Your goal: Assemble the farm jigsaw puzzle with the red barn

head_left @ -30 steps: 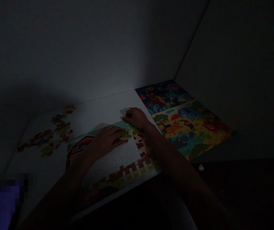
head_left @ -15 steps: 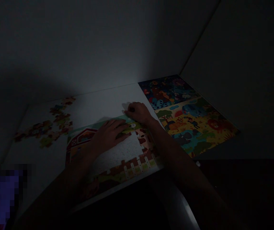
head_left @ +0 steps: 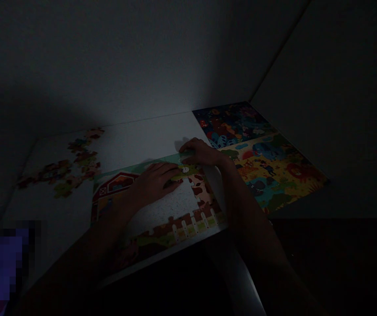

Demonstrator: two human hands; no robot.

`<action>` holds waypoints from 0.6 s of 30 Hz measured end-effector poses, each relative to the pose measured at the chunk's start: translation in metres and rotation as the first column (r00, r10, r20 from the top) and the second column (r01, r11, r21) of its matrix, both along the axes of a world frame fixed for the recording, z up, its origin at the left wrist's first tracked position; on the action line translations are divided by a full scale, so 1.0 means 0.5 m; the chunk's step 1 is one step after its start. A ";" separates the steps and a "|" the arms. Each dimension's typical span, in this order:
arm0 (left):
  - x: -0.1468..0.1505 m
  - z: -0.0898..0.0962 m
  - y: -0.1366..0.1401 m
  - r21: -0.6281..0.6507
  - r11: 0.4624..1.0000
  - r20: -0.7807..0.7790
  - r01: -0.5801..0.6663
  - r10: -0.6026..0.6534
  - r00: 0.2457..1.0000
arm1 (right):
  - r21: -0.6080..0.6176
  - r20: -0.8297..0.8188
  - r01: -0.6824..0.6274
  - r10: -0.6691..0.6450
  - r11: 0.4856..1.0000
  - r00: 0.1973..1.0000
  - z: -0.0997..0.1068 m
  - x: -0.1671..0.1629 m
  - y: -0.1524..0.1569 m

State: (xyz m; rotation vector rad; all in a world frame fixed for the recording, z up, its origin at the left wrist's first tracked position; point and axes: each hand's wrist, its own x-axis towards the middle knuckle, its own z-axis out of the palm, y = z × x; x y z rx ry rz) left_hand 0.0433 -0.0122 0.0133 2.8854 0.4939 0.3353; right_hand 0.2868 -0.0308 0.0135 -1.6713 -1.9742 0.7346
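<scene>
A farm jigsaw puzzle (head_left: 204,217) lies near the table's front edge, its frame of joined pieces around a bare grey middle. It shows a red barn (head_left: 116,182) at left, a spotted cow (head_left: 201,188) at right and a white fence along the front. My left hand (head_left: 157,180) rests on the upper middle of the puzzle with fingers stretched out and the thumb apart. Over the puzzle's upper right corner, my right hand (head_left: 201,152) has bent fingers set apart from the thumb, touching the top edge near a small sheep (head_left: 185,170). I see no loose piece in either hand.
Loose puzzle pieces (head_left: 61,171) lie scattered at the table's left. At right are two colourful pictures, a dark one (head_left: 233,125) behind and a yellow animal scene (head_left: 274,171) in front. A wall (head_left: 125,66) stands behind the white table (head_left: 152,134). The scene is dim.
My right hand has shifted slightly right and its thumb and fingers have spread from a rounded pinch. My left hand stays on the puzzle, almost unmoved.
</scene>
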 end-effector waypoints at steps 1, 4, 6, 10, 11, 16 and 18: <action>0.001 0.001 -0.001 0.005 1.000 -0.004 0.001 -0.001 1.000 | -0.004 0.016 -0.016 0.016 1.000 1.000 0.000 0.001 0.000; 0.005 0.006 -0.005 0.024 1.000 -0.008 0.003 -0.003 1.000 | -0.010 0.048 -0.061 0.062 0.998 0.997 0.001 0.006 -0.001; 0.006 0.006 -0.006 0.038 0.999 -0.002 0.005 -0.005 1.000 | -0.006 0.051 -0.082 0.082 0.997 0.995 0.001 0.009 -0.003; 0.008 0.001 -0.007 0.051 0.999 0.016 0.009 -0.010 1.000 | 0.000 0.047 -0.096 0.096 0.995 0.994 0.000 0.012 -0.003; 0.008 0.000 -0.007 0.049 0.999 0.017 0.008 -0.008 1.000 | -0.003 0.048 -0.097 0.097 0.995 0.994 0.000 0.011 -0.003; 0.010 0.002 -0.006 0.039 0.999 -0.012 0.000 0.000 1.000 | -0.034 0.058 -0.070 0.072 0.997 0.996 0.006 0.004 -0.005; 0.010 0.004 -0.005 0.037 0.999 -0.020 0.001 0.000 1.000 | -0.042 0.054 -0.062 0.065 0.997 0.996 0.008 0.001 -0.005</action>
